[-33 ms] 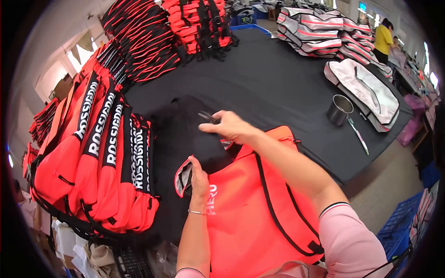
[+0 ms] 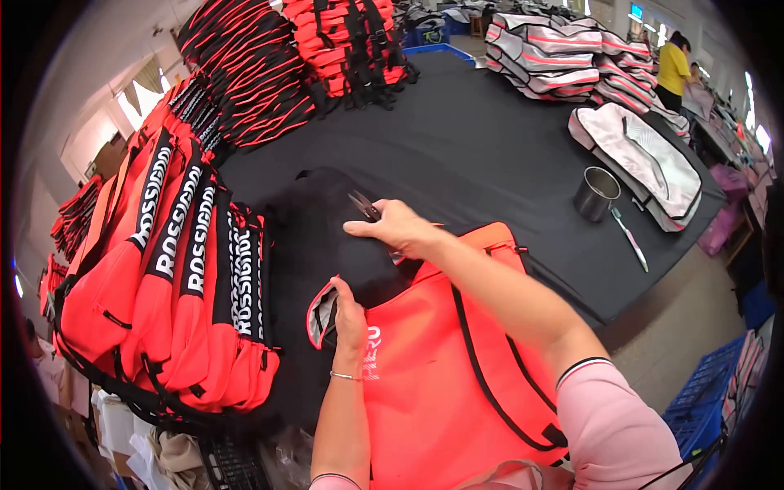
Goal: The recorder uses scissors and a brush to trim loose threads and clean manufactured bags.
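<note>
Head view: I monitor the single fisheye feed from my remote station. Compared with the preceding frame, the right hand (image 2: pixel 398 229) has shifted slightly to the left and lower, and the metal snips (image 2: pixel 364 207) in its closed fingers now point more steeply away from the wearer. The left hand (image 2: pixel 352 322) has not visibly moved; its fingers and thumb stay closed on a red-edged, grey-lined flap (image 2: pixel 320 317). Whether the flap is joined to the bag, I cannot tell. The red-orange bag (image 2: pixel 425 376) lies directly in front of the wearer, partly under the right forearm, with its lettered face up, and shows no clear displacement. I judge the change to be a minor tool adjustment with the work held steady. The snips stand over black fabric on the black counter (image 2: pixel 490 155); blade contact cannot be confirmed. Red bags (image 2: pixel 170 339) stand at the left; a metal cup (image 2: pixel 597 193) stands at the right, well apart from both hands.
</note>
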